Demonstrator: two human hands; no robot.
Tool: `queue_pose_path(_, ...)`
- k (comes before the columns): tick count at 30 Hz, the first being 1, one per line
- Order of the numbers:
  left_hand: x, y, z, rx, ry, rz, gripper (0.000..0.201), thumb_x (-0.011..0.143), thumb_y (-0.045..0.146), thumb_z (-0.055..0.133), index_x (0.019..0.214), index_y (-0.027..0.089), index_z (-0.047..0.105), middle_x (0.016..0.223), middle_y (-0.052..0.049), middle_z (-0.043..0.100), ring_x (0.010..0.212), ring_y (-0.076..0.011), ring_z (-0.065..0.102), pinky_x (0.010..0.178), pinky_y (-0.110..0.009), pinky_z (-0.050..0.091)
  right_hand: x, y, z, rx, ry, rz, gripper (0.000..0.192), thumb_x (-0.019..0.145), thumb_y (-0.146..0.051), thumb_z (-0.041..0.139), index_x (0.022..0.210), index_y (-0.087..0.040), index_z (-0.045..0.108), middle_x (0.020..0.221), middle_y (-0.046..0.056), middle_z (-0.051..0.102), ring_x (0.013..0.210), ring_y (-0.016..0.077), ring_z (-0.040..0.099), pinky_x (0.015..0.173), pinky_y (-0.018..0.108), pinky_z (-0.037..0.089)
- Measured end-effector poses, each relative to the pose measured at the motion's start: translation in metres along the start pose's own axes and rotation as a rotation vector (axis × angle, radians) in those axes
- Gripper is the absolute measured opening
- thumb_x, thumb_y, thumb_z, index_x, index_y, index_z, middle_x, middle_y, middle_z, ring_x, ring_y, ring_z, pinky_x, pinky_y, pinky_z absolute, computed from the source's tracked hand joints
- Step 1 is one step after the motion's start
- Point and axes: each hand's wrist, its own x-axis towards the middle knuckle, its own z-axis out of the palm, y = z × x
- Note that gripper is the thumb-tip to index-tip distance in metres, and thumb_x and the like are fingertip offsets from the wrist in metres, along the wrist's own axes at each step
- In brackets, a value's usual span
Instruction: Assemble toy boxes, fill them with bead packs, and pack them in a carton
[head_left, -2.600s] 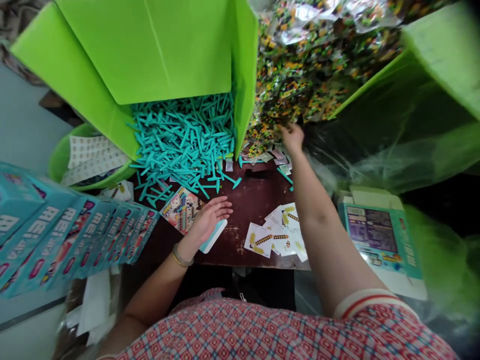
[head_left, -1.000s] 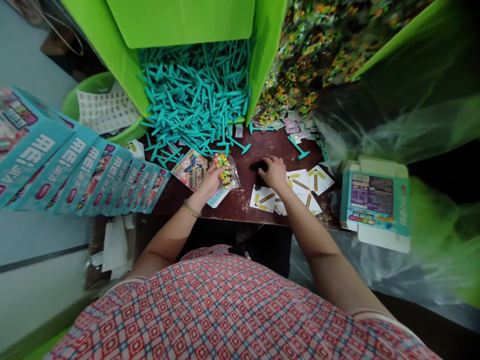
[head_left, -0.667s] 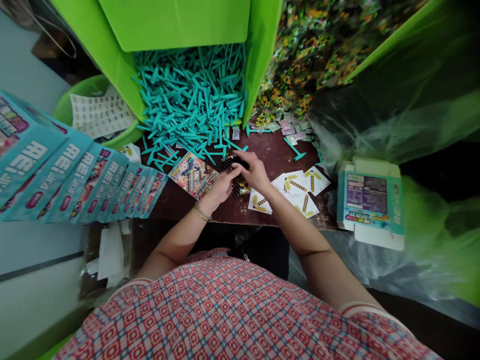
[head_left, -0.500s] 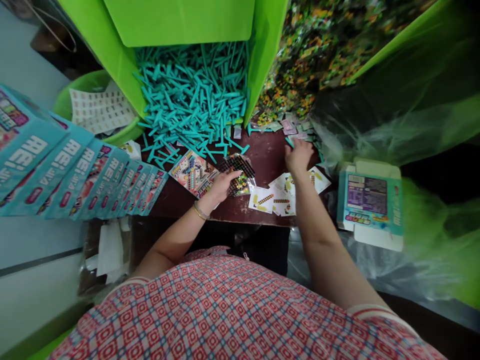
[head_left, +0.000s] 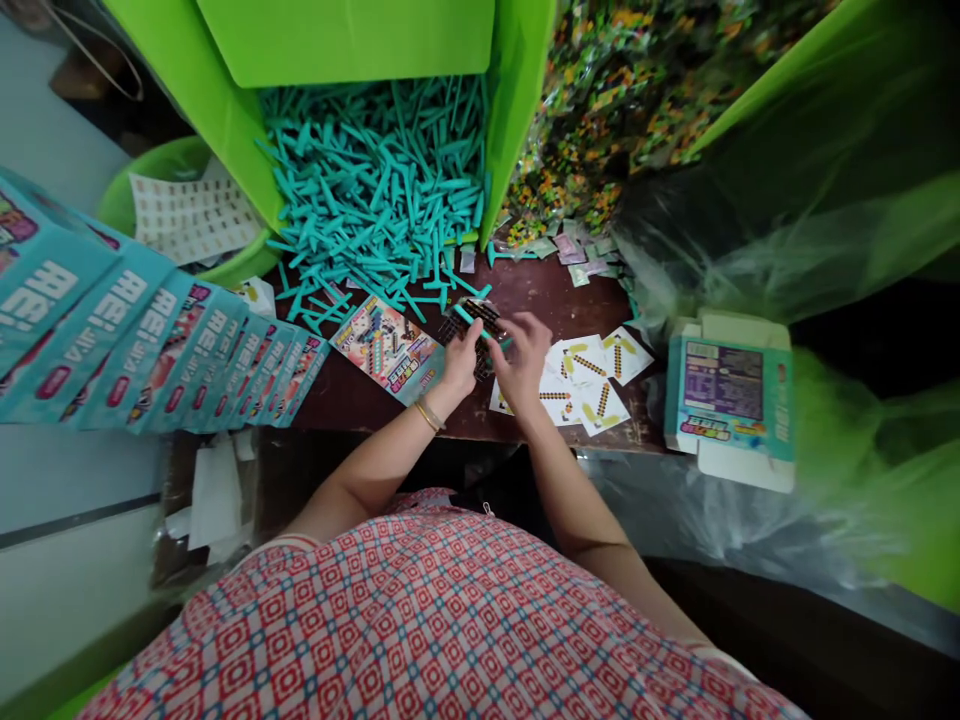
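Note:
Both hands meet over the dark red table (head_left: pixel 352 395). My left hand (head_left: pixel 459 362) holds a small stack: a black grid plate (head_left: pixel 480 312) over a clear bag of coloured beads. My right hand (head_left: pixel 523 358) grips a teal plastic stick (head_left: pixel 480 327) laid across that stack. A colourful printed card (head_left: pixel 388 348) lies just left of my left hand. White leaflets with yellow and brown patterns (head_left: pixel 592 375) are spread to the right of my right hand.
A green bin spills teal sticks (head_left: pixel 375 190) onto the table's far side. Bagged beads (head_left: pixel 600 110) fill a bin at the back right. Flat teal boxes (head_left: pixel 150 335) fan out at left. An open teal box (head_left: pixel 729 392) sits at right.
My right hand reached to the far right of the table, took a teal stick and came back to the stack. My left hand stayed on the grid plate and bead bag.

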Motion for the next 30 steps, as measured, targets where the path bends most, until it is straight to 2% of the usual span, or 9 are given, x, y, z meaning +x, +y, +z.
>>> queue_pose_path(2,-0.004,0.000,-0.002,0.045,-0.045,0.054,0.009,0.091,0.026,0.074,0.096,0.019,0.072,0.110,-0.004,0.077,0.128,-0.0202,0.062,0.112,-0.031,0.044,-0.005,0.002,0.004,0.293,0.079,0.172,0.048,0.093,-0.053,0.061,0.131,-0.024,0.063,0.141,0.013,0.061,0.133,0.0270,0.055,0.110,0.047,0.047)
queue_pose_path(7,-0.010,0.000,-0.003,0.211,-0.176,0.197,0.009,0.090,0.027,0.075,0.095,0.020,0.074,0.115,-0.005,0.077,0.126,-0.0227,0.063,0.113,-0.032,0.043,-0.010,-0.002,0.020,1.024,-0.058,0.553,0.044,0.083,-0.062,0.066,0.107,-0.026,0.060,0.107,0.004,0.074,0.103,0.0201,0.071,0.097,0.037,0.058)
queue_pose_path(10,-0.019,0.011,-0.019,0.330,-0.332,0.198,0.028,0.083,0.037,0.083,0.104,0.020,0.075,0.122,-0.009,0.076,0.127,-0.0285,0.063,0.115,-0.039,0.044,-0.009,0.002,0.017,1.084,-0.076,0.590,0.043,0.075,-0.061,0.075,0.098,-0.027,0.060,0.101,0.001,0.075,0.102,0.0197,0.072,0.097,0.035,0.059)
queue_pose_path(14,-0.040,0.036,-0.081,0.856,-0.575,0.433,0.071,0.067,0.030,0.094,0.133,0.024,0.069,0.154,-0.015,0.059,0.153,-0.0384,0.041,0.130,-0.054,0.022,-0.002,0.031,-0.004,1.003,-0.105,0.636,0.046,0.069,-0.064,0.077,0.090,-0.027,0.059,0.094,0.000,0.075,0.102,0.0214,0.073,0.095,0.037,0.062)
queue_pose_path(17,-0.050,0.058,-0.129,1.277,-0.508,0.568,0.067,0.068,0.010,0.082,0.133,0.022,0.071,0.161,-0.016,0.051,0.160,-0.0407,0.027,0.132,-0.060,0.002,0.004,0.050,-0.023,0.946,-0.171,0.670,0.048,0.065,-0.065,0.080,0.087,-0.027,0.060,0.083,0.000,0.072,0.092,0.0235,0.074,0.087,0.041,0.065)
queue_pose_path(22,-0.080,0.130,-0.148,1.187,-0.321,0.626,0.047,0.075,0.006,0.064,0.117,0.024,0.078,0.135,-0.009,0.073,0.138,-0.0341,0.057,0.127,-0.049,0.030,0.021,0.035,-0.070,0.923,-0.385,0.560,0.055,0.066,-0.063,0.085,0.103,-0.025,0.071,0.092,0.003,0.076,0.086,0.0252,0.075,0.082,0.046,0.065)
queue_pose_path(26,-0.105,0.200,-0.136,0.884,-0.314,0.320,0.027,0.075,0.015,0.078,0.102,0.021,0.081,0.099,-0.006,0.078,0.109,-0.0313,0.071,0.103,-0.038,0.052,0.044,-0.008,-0.109,0.890,-0.577,0.410,0.048,0.068,-0.053,0.091,0.105,-0.026,0.075,0.100,0.005,0.078,0.083,0.0252,0.076,0.074,0.044,0.064)
queue_pose_path(28,-0.099,0.210,-0.133,0.735,-0.377,0.032,0.027,0.069,0.011,0.083,0.095,0.019,0.080,0.085,-0.005,0.077,0.097,-0.0303,0.074,0.090,-0.035,0.056,0.055,-0.029,-0.113,0.850,-0.689,0.355,0.042,0.070,-0.047,0.092,0.102,-0.024,0.076,0.095,0.003,0.078,0.078,0.0215,0.075,0.073,0.042,0.064)
queue_pose_path(30,-0.084,0.199,-0.132,0.634,-0.382,-0.188,0.026,0.070,0.010,0.081,0.095,0.017,0.080,0.080,-0.006,0.076,0.086,-0.0285,0.075,0.081,-0.034,0.057,0.064,-0.046,-0.102,0.816,-0.640,0.269,0.036,0.070,-0.040,0.092,0.096,-0.022,0.076,0.085,-0.001,0.076,0.074,0.0174,0.073,0.074,0.039,0.064)
